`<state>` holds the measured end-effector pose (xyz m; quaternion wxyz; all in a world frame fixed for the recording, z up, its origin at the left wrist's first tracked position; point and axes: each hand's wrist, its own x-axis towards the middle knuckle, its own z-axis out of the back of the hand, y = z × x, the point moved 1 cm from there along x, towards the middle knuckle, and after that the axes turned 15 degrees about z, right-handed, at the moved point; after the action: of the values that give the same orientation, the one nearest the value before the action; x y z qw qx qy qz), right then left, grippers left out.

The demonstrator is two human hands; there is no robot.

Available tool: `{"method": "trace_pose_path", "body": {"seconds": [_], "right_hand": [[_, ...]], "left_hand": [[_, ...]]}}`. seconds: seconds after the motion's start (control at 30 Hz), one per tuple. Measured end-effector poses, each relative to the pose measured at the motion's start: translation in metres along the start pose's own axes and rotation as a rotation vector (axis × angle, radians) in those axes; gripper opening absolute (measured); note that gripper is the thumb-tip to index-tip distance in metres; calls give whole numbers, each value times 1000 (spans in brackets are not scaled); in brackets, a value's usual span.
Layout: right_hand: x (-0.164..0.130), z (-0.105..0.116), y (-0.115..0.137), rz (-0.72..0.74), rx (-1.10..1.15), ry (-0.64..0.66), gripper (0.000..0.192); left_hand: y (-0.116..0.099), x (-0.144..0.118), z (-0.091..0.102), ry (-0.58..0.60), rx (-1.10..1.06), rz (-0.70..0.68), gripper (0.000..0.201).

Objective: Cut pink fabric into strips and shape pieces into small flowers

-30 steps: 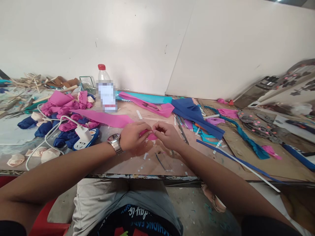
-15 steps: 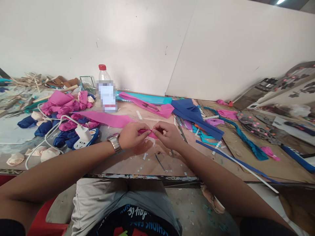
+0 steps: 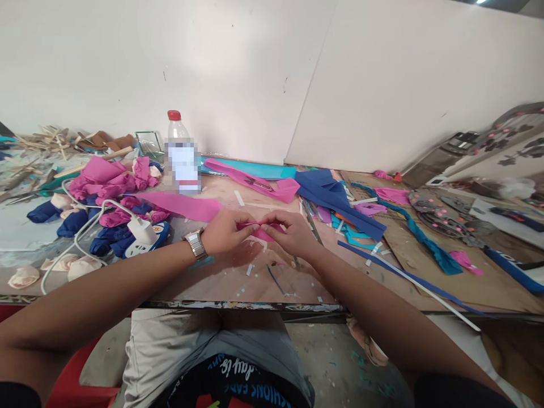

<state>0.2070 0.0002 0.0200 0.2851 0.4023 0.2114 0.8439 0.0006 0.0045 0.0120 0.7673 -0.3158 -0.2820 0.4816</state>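
Thumb and fingers of my left hand (image 3: 225,231) pinch a strip of pink crepe paper (image 3: 267,232) just above the table. My right hand (image 3: 290,231) grips the same strip close beside it, with the thumbtips almost meeting. Part of the strip is hidden by my fingers. Behind my left hand lies a longer pink strip (image 3: 182,205), running left toward a heap of pink rolled flowers (image 3: 106,178). Another folded pink strip (image 3: 255,181) rests farther back, beyond both hands.
A red-capped bottle (image 3: 177,129) stands behind a lit phone (image 3: 183,167). At left are a power strip with a white charger (image 3: 142,230), its cable and dark blue flowers (image 3: 74,222). Blue paper (image 3: 335,198), a white stick (image 3: 429,292) and a teal twisted strip (image 3: 419,232) lie at right.
Both hands keep their pinch on the pink strip and shift only slightly, the fingers adjusting a little. The whole view has moved slightly; the table things stay put.
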Motion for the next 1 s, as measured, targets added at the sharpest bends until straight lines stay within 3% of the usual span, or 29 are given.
{"method": "trace_pose_path", "body": {"seconds": [0.3,0.6,0.77,1.0], "right_hand": [[-1,1,-2,6,-64,-24,13],[-2,0,-1,-10,-66,-51,11],[-2,-1,-1,-22,-58,-49,10],[-1,-1,0,-14,-42,-66,9]], "left_hand": [[1,2,1,69,-8,-9,44],[-1,1,2,62,-68,-3,39],[-1,1,2,42,-8,-18,48],[-1,1,2,41,9,-2,38]]}}
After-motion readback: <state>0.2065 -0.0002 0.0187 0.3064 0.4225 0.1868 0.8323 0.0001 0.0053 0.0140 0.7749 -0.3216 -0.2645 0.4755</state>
